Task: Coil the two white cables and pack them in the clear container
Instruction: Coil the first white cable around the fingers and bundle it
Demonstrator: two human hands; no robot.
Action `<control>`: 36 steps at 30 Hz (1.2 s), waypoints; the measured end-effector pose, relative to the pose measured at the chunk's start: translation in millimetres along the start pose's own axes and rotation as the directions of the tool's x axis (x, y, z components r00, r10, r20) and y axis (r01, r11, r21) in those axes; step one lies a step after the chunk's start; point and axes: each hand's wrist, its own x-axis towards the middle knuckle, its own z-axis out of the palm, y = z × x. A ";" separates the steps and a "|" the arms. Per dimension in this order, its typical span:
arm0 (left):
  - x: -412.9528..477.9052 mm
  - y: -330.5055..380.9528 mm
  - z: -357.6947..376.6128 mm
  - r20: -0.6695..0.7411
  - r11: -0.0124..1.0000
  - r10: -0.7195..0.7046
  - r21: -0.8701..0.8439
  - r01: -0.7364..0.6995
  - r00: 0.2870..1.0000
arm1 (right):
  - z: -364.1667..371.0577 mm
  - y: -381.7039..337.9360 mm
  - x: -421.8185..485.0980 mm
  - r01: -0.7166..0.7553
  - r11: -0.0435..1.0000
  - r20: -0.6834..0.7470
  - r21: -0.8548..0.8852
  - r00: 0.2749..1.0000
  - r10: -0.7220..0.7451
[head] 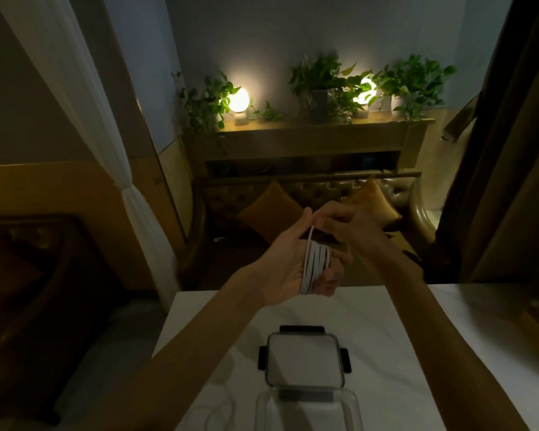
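A white cable is wound in several loops around the fingers of my left hand, held up above the far edge of the white table. My right hand is just above it, fingertips pinching the cable's loose strand at the top of the coil. The second white cable lies loose on the table near the front left, faint in the dim light. The clear container stands open at the front edge, with its lid, black clips on its sides, lying just behind it.
The room is dim. Beyond the table stands a tufted leather sofa with two orange cushions, and a shelf with plants and two glowing lamps behind it. A white curtain hangs at the left, a dark curtain at the right.
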 end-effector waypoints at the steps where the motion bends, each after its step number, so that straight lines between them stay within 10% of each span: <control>1: 0.5 -1.2 -0.3 0.011 0.999 0.014 -0.033 -0.014 1.000 | -1.3 -0.5 0.8 0.022 1.000 -0.006 -0.018 1.000 -0.023; 10: 3.6 14.7 -12.7 0.049 0.976 0.151 -0.165 -0.141 0.987 | 48.9 0.7 -24.2 -0.210 0.967 0.001 0.148 0.977 0.212; 15: 2.7 22.7 -43.3 -0.207 0.880 0.191 -0.396 -0.260 0.960 | 92.5 37.5 -68.4 0.044 0.951 -0.021 -0.305 0.998 -0.053; 21: 8.0 4.1 -72.7 -0.387 0.747 0.108 -0.577 -0.332 0.916 | 71.8 13.5 -79.4 0.351 0.555 0.251 -0.754 0.935 -0.250; 30: -0.2 -6.3 -26.3 -0.298 0.994 0.020 -0.100 -0.052 0.954 | 32.6 -39.3 -48.7 0.314 0.275 0.201 -0.909 0.907 -0.370; 36: -4.7 -4.5 -4.7 -0.058 0.965 0.143 0.228 -0.126 0.988 | -2.0 -33.8 -16.7 0.324 0.656 0.156 -0.682 0.941 -0.302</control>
